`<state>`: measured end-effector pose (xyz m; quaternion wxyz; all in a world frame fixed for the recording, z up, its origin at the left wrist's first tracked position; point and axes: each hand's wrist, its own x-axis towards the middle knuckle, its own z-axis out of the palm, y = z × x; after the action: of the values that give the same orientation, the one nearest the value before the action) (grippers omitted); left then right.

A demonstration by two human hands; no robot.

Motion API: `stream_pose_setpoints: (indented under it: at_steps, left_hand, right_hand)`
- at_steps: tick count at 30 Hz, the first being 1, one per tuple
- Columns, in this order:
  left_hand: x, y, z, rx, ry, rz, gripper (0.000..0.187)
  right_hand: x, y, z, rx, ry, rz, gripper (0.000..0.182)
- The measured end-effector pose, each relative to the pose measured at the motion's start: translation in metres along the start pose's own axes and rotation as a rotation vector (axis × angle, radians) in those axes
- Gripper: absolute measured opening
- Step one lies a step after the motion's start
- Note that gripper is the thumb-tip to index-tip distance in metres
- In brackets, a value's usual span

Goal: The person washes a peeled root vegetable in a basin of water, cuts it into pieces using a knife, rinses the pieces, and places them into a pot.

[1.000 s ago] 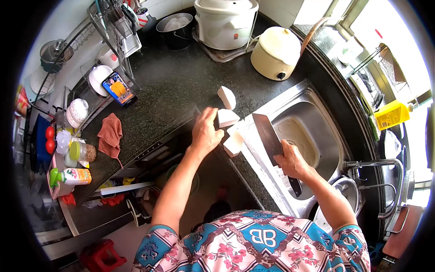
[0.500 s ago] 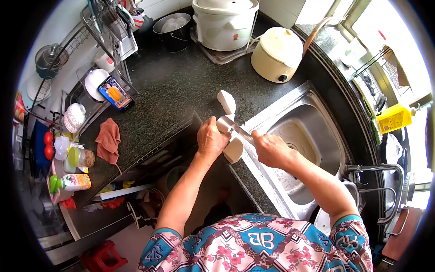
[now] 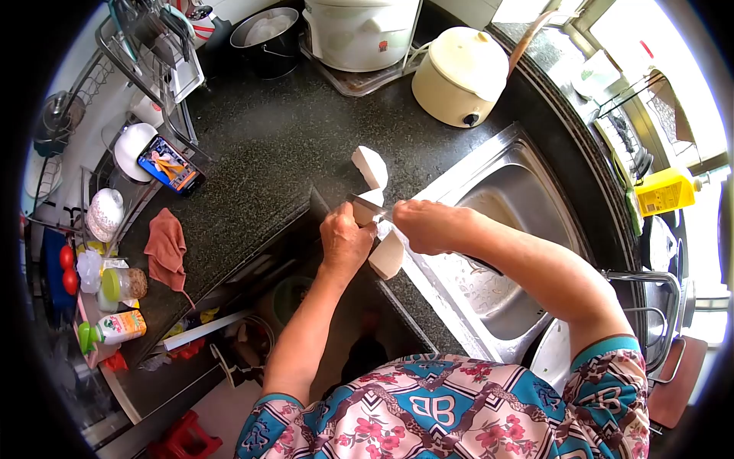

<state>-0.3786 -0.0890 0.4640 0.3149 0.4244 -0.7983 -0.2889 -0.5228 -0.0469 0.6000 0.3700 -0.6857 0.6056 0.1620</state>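
Note:
My left hand (image 3: 348,237) is closed around a pale white vegetable piece (image 3: 364,214) near the counter's front edge, left of the sink. In my right hand (image 3: 432,226) is the handle of a knife, its metal blade (image 3: 370,204) lying across the top of that piece. Just beyond my hands a larger white chunk (image 3: 371,167) rests on the dark counter. Another cut chunk (image 3: 388,256), flat-faced with a tan tint, lies nearer my body beside the sink rim. My fingers hide much of the held piece and the knife handle.
A steel sink (image 3: 451,181) is to the right, with a faucet (image 3: 657,279) beyond it. At the back stand a cream pot (image 3: 457,80), a white cooker (image 3: 359,38) and a dark bucket (image 3: 267,57). On the left are a phone (image 3: 170,164), dish rack and brown cloth (image 3: 164,249).
My right hand has moved up and left, bringing the knife from a slant to lie across the held piece. The head view has shifted slightly; the loose chunks stay in place.

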Motion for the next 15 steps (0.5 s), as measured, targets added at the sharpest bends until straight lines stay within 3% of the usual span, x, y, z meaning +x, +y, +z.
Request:
stream_pose_setpoints:
  at_steps: [7, 9, 13, 15]
  left_hand:
    - [-0.004, -0.003, 0.002, -0.006, 0.044, 0.038, 0.027]
    - [0.000, -0.004, 0.000, -0.049, -0.015, -0.090, 0.026]
    - [0.004, 0.007, -0.011, -0.152, 0.011, -0.097, 0.023]
    - [0.007, 0.010, -0.014, -0.176, 0.003, -0.122, 0.030]
  right_hand:
    - [0.033, 0.022, 0.054, -0.028, 0.228, 0.005, 0.023]
    - [0.034, 0.021, 0.065, -0.040, 0.372, -0.083, 0.019]
    - [0.022, 0.020, 0.062, -0.066, 0.402, -0.087, 0.019]
    - [0.008, 0.018, 0.056, -0.064, 0.406, -0.084, 0.018]
